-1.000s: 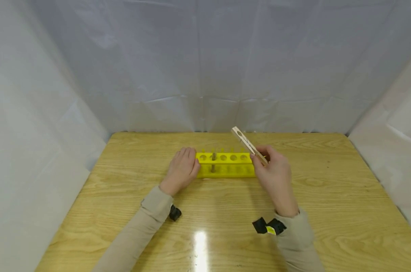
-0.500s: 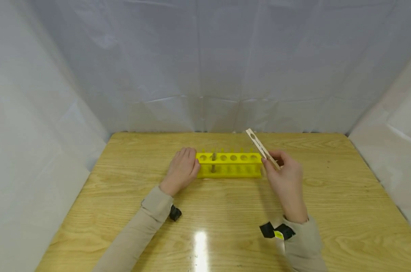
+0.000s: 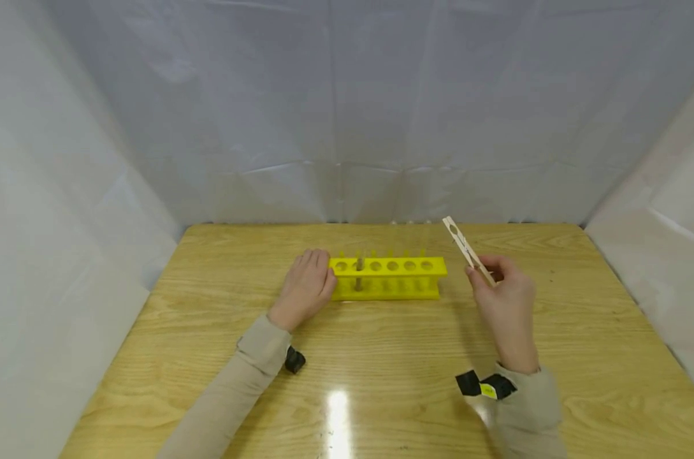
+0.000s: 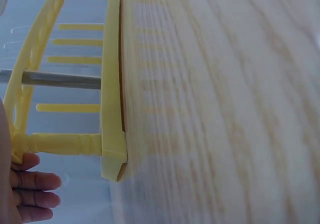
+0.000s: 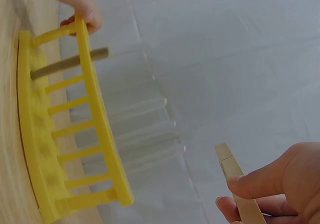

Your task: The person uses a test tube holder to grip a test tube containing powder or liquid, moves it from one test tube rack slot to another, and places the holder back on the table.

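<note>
A yellow test tube rack (image 3: 401, 287) stands on the table, with a row of round holes along its top. In the second hole from the left sits a grey-brown rod-like piece or filled tube (image 5: 62, 66). Behind, upside-down clear test tubes (image 5: 145, 124) rise over the rear pegs. My left hand (image 3: 305, 284) grips the rack's left end from above; some of its fingers (image 4: 40, 180) show past the end post in the left wrist view. To the right of the rack, my right hand (image 3: 507, 299) pinches a wooden test tube clamp (image 3: 464, 242) between thumb and fingers, held in the air and tilted up-left.
The wooden table (image 3: 381, 363) reaches back to a grey plastic sheet (image 3: 369, 115). Similar sheets hang at the left (image 3: 48, 223) and right (image 3: 668, 191). Each wrist wears a black camera.
My right hand has moved right with the test tube clamp, away from the rack, and the rack's right end has come into sight. The left hand stays on the rack.
</note>
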Tool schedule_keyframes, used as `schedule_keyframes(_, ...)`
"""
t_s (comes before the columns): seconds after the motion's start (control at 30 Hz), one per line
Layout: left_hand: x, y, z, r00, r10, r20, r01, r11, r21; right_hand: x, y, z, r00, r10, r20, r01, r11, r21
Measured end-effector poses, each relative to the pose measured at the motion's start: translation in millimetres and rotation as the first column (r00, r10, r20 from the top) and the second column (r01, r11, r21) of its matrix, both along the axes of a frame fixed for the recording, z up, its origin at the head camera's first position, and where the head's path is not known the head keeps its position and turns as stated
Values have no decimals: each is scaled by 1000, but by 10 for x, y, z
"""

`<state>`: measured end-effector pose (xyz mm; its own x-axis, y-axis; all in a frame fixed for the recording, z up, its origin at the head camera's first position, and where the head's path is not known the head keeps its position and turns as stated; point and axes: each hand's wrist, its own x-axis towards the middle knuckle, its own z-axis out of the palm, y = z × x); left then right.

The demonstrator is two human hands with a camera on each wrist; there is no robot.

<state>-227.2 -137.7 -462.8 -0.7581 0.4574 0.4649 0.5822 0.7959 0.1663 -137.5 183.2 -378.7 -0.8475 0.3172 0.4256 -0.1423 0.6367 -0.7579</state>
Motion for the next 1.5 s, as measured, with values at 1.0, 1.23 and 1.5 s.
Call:
schedule_keyframes(1.0,-3,4,3,1000,-3,-8,3,1000,-5,-179,581,-905,964,-179,196,189,981,-35)
schedule_keyframes(1.23,7,6,16,1000,-9,-26,9,1000,12,-165,636,-1036,951,-206,231,221,975,-39)
schedule_keyframes(1.5,1,5,13,1000,-15,-24,15,1000,-2,-138,686,-1111,939,-250,234,264,964,-27)
